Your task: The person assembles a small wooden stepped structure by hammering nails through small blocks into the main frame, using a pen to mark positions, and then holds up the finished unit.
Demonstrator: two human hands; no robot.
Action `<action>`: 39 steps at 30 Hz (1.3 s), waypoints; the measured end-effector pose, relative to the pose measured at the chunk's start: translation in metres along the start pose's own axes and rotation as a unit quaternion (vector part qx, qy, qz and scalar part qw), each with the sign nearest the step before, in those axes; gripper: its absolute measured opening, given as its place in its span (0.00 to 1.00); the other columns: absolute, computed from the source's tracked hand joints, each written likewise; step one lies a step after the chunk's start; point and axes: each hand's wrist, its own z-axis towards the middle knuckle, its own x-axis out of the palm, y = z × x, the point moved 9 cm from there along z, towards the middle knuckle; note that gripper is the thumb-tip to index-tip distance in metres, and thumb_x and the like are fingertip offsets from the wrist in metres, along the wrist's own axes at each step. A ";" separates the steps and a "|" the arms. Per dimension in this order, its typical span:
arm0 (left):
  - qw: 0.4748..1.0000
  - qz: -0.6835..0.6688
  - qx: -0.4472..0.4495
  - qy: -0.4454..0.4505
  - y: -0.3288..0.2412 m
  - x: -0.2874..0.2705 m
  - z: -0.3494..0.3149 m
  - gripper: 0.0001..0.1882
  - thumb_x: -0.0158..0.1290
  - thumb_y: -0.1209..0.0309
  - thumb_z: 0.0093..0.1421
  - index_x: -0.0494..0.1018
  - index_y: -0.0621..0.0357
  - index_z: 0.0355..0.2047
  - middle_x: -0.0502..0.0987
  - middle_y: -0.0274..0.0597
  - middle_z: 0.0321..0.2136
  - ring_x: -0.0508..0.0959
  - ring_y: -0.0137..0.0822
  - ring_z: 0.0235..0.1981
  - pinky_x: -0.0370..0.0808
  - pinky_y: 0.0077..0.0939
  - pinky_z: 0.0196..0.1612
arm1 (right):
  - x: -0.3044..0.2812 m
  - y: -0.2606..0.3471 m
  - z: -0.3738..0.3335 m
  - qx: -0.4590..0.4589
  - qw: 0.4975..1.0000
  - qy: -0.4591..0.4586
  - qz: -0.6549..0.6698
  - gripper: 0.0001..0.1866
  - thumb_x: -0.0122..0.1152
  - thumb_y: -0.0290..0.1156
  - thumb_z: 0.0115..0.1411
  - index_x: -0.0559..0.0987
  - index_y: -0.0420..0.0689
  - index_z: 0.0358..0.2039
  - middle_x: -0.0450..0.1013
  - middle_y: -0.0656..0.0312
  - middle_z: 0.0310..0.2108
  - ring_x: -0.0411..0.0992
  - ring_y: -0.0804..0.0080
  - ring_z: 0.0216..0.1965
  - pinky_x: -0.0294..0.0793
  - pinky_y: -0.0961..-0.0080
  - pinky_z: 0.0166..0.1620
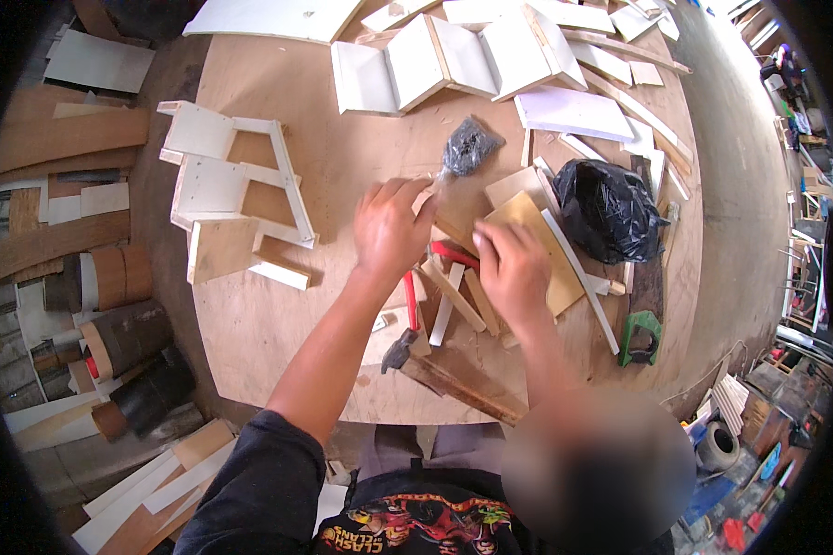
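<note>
The left hand [391,227] is over the middle of the frame, fingers loosely bent and blurred at the tips, close to the thin end of a clear plastic bag [472,148] filled with small dark pieces, probably nails. Whether it pinches the bag's end cannot be told. The right hand [516,268], right of centre, has its fingers curled in with thumb and forefinger close together; anything small between them is hidden.

The bag lies just above centre on the wooden table [342,157]. If its thin end is open, a sharp tug could spill the pieces among the scraps, where they would be hard to pick out. Fingertips could also get pricked if the points face outward. The hammer [446,381], near the table's lower edge, could be knocked down by a sweeping forearm.

Between and below the hands, a red-handled tool [453,252] and loose wood strips [453,301] clutter the working space, and a tan board [551,254] lies under and beside the right hand. A black plastic bag [611,211] and a green-handled saw [645,321] crowd the right side; reaching there carelessly could bring skin against the blade. A white stepped frame [204,190] takes up the left of the table, and a zigzag white unit [463,55] blocks the top.
</note>
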 end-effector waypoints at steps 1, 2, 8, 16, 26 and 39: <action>1.000 0.016 0.015 -0.004 -0.004 0.013 0.013 0.15 0.66 0.66 0.56 0.83 0.54 0.43 0.84 0.40 0.38 0.81 0.48 0.40 0.76 0.43 0.47 | 0.003 -0.008 0.022 -0.007 1.000 -0.018 -0.015 0.06 0.63 0.29 0.63 0.83 0.45 0.40 0.78 0.57 0.36 0.76 0.52 0.37 0.76 0.56 0.40; 1.000 0.016 0.015 -0.002 -0.008 0.023 0.023 0.15 0.66 0.66 0.56 0.83 0.54 0.43 0.84 0.40 0.38 0.81 0.48 0.40 0.76 0.43 0.47 | 0.007 -0.015 0.042 -0.015 0.999 -0.035 -0.030 0.06 0.63 0.29 0.63 0.83 0.46 0.40 0.78 0.56 0.36 0.76 0.51 0.38 0.76 0.56 0.40; 0.998 0.034 -0.010 0.056 -0.005 0.065 0.045 0.26 0.68 0.69 0.49 0.81 0.55 0.50 0.83 0.43 0.42 0.80 0.48 0.43 0.77 0.43 0.47 | 0.049 -0.061 0.108 0.045 0.992 0.000 -0.116 0.07 0.64 0.32 0.63 0.84 0.48 0.40 0.79 0.58 0.39 0.78 0.53 0.42 0.79 0.56 0.43; 0.999 -0.017 -0.008 0.046 0.002 0.064 0.046 0.24 0.63 0.76 0.50 0.81 0.59 0.50 0.83 0.48 0.42 0.79 0.55 0.42 0.77 0.44 0.49 | 0.067 -0.065 0.111 0.068 0.990 0.009 -0.124 0.05 0.65 0.31 0.61 0.84 0.48 0.37 0.80 0.59 0.40 0.79 0.53 0.45 0.80 0.56 0.43; 0.993 -0.081 -0.076 0.040 0.015 0.043 0.036 0.18 0.66 0.70 0.57 0.81 0.63 0.47 0.85 0.47 0.41 0.82 0.46 0.40 0.78 0.40 0.47 | 0.048 -0.077 0.101 0.122 0.987 -0.067 0.079 0.06 0.69 0.29 0.62 0.83 0.41 0.36 0.81 0.51 0.31 0.79 0.50 0.32 0.76 0.60 0.37; 0.677 -0.647 -0.350 0.030 0.058 -0.007 -0.076 0.12 0.61 0.67 0.69 0.81 0.67 0.41 0.82 0.37 0.30 0.77 0.25 0.30 0.75 0.23 0.36 | 0.072 0.072 -0.005 0.162 0.920 -0.093 0.344 0.04 0.65 0.22 0.66 0.80 0.35 0.36 0.78 0.60 0.28 0.78 0.78 0.29 0.77 0.78 0.33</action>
